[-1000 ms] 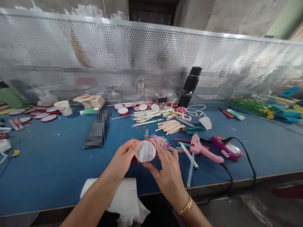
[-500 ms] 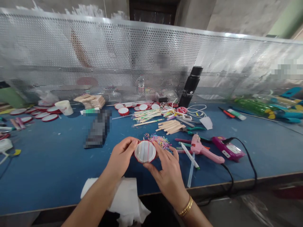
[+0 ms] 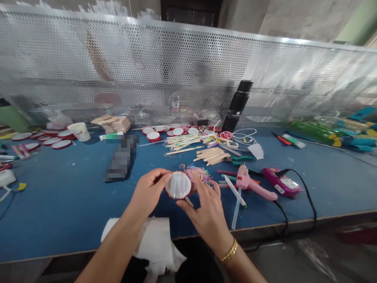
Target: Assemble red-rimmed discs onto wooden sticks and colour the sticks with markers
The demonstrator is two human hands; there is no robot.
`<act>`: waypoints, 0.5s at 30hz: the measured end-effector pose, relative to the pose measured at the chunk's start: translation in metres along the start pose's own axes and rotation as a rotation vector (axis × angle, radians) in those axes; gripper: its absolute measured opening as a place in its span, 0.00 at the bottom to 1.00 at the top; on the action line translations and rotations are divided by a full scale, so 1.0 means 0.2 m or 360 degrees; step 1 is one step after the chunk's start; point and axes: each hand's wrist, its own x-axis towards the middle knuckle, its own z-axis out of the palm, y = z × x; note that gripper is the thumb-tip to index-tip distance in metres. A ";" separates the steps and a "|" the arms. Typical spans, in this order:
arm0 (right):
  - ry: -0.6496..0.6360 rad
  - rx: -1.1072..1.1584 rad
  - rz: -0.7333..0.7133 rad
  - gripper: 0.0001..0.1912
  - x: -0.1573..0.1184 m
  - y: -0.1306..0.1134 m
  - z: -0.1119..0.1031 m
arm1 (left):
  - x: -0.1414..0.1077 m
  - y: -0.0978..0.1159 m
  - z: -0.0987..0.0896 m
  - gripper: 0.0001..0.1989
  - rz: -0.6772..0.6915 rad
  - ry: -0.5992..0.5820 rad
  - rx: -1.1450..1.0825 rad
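Note:
In the head view I hold up a round white disc with a red rim [image 3: 178, 185]; thin lines, one of them pink, cross its face. My left hand [image 3: 151, 192] pinches its left edge between thumb and fingers. My right hand [image 3: 207, 206] is curved around the right side, its thumb at the lower edge and its fingers by the right rim. A short piece of pale stick [image 3: 189, 202] shows beneath the disc, near the right thumb. Just behind the hands lies a heap of small coloured rubber bands [image 3: 200, 174].
A pink glue gun [image 3: 253, 185], a white marker [image 3: 235, 191] and a purple device [image 3: 282, 182] lie right of my hands. Behind are wooden sticks [image 3: 212, 156], more red-rimmed discs [image 3: 153, 136] and a black bottle [image 3: 237, 107]. White cloth [image 3: 156, 239] hangs over the front edge.
The disc has shifted slightly left and up and turned a little in my hands. The pale stick now shows below it.

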 end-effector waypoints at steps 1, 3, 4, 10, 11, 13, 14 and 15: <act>0.0027 0.0007 0.0007 0.39 0.00 0.00 -0.01 | 0.00 0.00 -0.01 0.13 0.0001 0.0073 0.0011; 0.0066 -0.0050 0.0033 0.32 -0.01 -0.01 -0.04 | 0.01 0.00 -0.02 0.13 -0.0005 0.0244 0.0009; 0.0066 -0.0115 0.0050 0.24 -0.02 -0.01 -0.06 | 0.01 0.00 -0.03 0.13 -0.0007 0.0311 -0.0006; -0.0181 -0.0481 0.0209 0.05 -0.04 -0.06 -0.10 | 0.02 -0.01 -0.02 0.13 0.0104 0.0355 0.0013; -0.0243 -0.0512 0.0238 0.05 -0.04 -0.07 -0.10 | 0.02 -0.02 -0.02 0.13 0.0123 0.0364 0.0070; -0.0367 -0.0547 0.0289 0.04 -0.02 -0.09 -0.10 | 0.03 -0.03 -0.03 0.13 0.0136 0.0384 0.0210; -0.0424 -0.0553 0.0308 0.04 -0.01 -0.11 -0.10 | 0.03 -0.04 -0.03 0.13 0.0130 0.0393 0.0278; -0.0480 -0.0555 0.0323 0.04 0.01 -0.11 -0.10 | 0.03 -0.04 -0.04 0.13 0.0118 0.0400 0.0340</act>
